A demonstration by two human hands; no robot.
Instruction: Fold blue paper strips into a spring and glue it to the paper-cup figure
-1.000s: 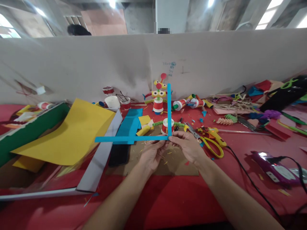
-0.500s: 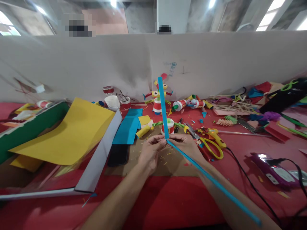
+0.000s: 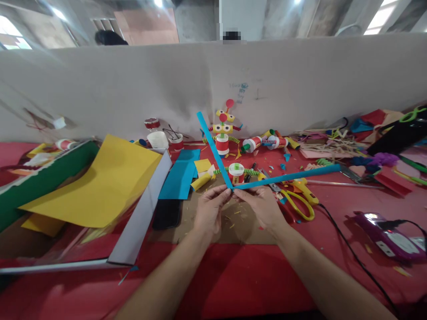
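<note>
Both hands meet over a brown cardboard sheet [image 3: 240, 226] and pinch the joined corner of two blue paper strips. My left hand [image 3: 209, 212] grips the strip [image 3: 213, 149] that rises up and to the left. My right hand [image 3: 263, 209] grips the other strip [image 3: 290, 176], which runs out to the right, nearly level. Just behind the fingers stands a small red and white paper cup figure [image 3: 236, 172] with green coiled arms.
A taller cup robot [image 3: 222, 133] stands by the grey partition. Yellow scissors [image 3: 296, 201] and a glue gun lie to the right, a purple device [image 3: 387, 235] with a cord further right. Yellow paper [image 3: 100, 182], blue paper [image 3: 182, 175], a phone [image 3: 167, 213] and a box lie left.
The strips have swung about the pinched corner: the long one went from pointing left, to down-right over my arm, to level right. The upright one now leans left.
</note>
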